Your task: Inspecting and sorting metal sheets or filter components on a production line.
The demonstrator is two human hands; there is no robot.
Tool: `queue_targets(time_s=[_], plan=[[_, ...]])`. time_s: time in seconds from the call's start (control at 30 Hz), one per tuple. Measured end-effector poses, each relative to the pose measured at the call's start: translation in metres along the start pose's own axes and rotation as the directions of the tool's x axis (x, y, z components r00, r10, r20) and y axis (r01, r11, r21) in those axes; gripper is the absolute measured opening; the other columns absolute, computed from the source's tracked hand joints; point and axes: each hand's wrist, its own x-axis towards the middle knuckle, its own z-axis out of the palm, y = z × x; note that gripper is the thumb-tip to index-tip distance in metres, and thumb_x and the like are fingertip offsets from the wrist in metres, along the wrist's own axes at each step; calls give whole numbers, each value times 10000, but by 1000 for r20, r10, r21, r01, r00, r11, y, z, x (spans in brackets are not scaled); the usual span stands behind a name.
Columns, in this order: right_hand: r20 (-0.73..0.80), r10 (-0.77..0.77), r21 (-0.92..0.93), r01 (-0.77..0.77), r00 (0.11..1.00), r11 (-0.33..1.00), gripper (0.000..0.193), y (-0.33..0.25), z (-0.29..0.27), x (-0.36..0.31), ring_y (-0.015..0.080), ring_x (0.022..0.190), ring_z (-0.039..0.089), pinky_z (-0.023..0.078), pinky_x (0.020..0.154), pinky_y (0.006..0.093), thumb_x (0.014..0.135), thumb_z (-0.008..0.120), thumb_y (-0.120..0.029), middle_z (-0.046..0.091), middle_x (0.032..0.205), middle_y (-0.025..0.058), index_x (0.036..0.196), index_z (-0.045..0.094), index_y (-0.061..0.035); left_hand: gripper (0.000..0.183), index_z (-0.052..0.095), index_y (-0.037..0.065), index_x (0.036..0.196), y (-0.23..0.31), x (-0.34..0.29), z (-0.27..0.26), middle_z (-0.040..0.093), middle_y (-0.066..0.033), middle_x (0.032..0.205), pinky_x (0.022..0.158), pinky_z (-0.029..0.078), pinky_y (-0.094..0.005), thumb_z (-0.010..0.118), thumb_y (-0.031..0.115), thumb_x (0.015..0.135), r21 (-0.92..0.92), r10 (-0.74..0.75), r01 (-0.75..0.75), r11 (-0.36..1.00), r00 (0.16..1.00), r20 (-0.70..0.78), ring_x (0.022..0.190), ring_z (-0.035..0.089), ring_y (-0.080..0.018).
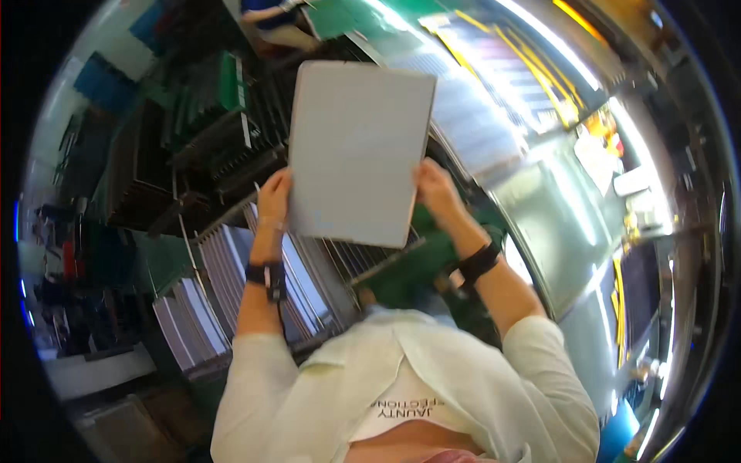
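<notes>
Between my two hands I hold a flat grey-white rectangular panel [361, 150] up in front of me, its broad face toward me. My left hand [273, 199] is closed on the panel's left edge, toward its lower half. On the opposite edge, at about the same height, my right hand [438, 190] grips it. The fingers behind the panel are partly hidden. Each wrist wears a black strap.
To the left below stands a rack of upright pale panels [228, 270]. Dark racks with green-edged panels [224, 85] lie farther left. A greenish worktable [548, 208] runs along my right, with yellow-striped equipment [532, 62] beyond. Another person [274, 19] is at the far top.
</notes>
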Motion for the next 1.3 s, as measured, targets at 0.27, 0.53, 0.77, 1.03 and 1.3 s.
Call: queue_targets(time_s=[0.27,0.53,0.77,1.03,1.3], plan=[[-84,216,-31,-219,973,975,226,-36,-251,-98,49,531,526,408,480,171,875,560,-253,582,650,16,824,604,-38,270,591,-34,1057,22,4,278,616,-4,850,649,439,-164,559,172,884,-52,-350,448,893,762,545,741,552,-50],[-427,358,516,-102,830,851,310,48,-267,-225,127,532,562,473,500,238,896,536,-253,620,687,107,744,588,12,317,593,74,1123,-10,38,381,601,-118,1101,892,425,-325,549,249,861,359,458,-759,543,626,632,1059,545,-270],[-589,636,795,216,499,566,295,110,-269,-197,170,689,615,509,614,261,910,505,-278,637,819,115,914,559,12,929,294,34,1349,-116,63,382,234,-237,1403,1015,309,-441,626,590,683,865,-109,69,497,994,-16,1307,228,-352],[-297,93,-650,-273,950,709,248,63,-246,-102,258,724,624,485,640,360,820,602,-236,641,792,138,952,601,-26,278,600,27,917,-175,67,377,621,-43,787,558,516,-305,648,283,818,283,-448,394,875,879,164,641,600,-144],[77,-206,-983,109,976,149,811,81,-182,70,447,1244,296,254,1030,486,645,715,-398,307,1347,279,1250,410,46,458,464,81,1156,-126,58,362,545,-105,1102,888,427,-466,446,457,895,-382,-699,848,368,523,487,1013,536,-281]])
